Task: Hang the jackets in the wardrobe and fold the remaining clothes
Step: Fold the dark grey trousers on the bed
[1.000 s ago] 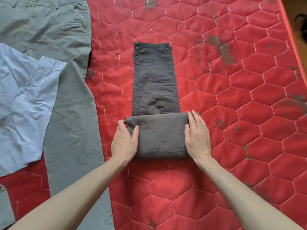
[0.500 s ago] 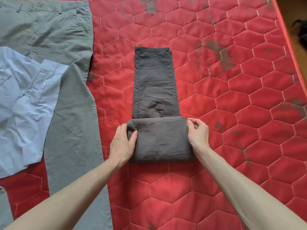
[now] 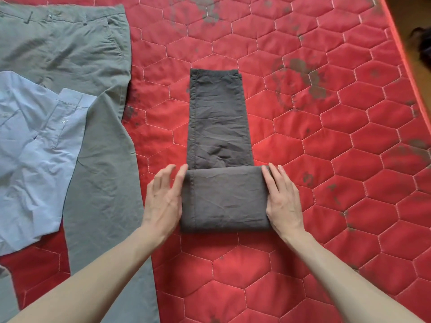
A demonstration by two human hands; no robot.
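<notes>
- You were mid-fold on the dark brown trousers (image 3: pixel 220 159), lying mid-mattress (image 3: pixel 326 264).
- Your left hand (image 3: pixel 164 199) and right hand (image 3: pixel 283 201) lay flat-fingered against the folded near end, gripping nothing.
- Next probably called for another fold toward the far hem.

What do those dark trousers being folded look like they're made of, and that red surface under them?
The dark trousers look like woven cotton, matte brown-grey, with fine creases and stitched seams; the exact fibre can't be told. The red mattress looks like quilted fabric with a slight sheen: pale stitching makes puffy hexagons, and dark stains mark it.
</notes>
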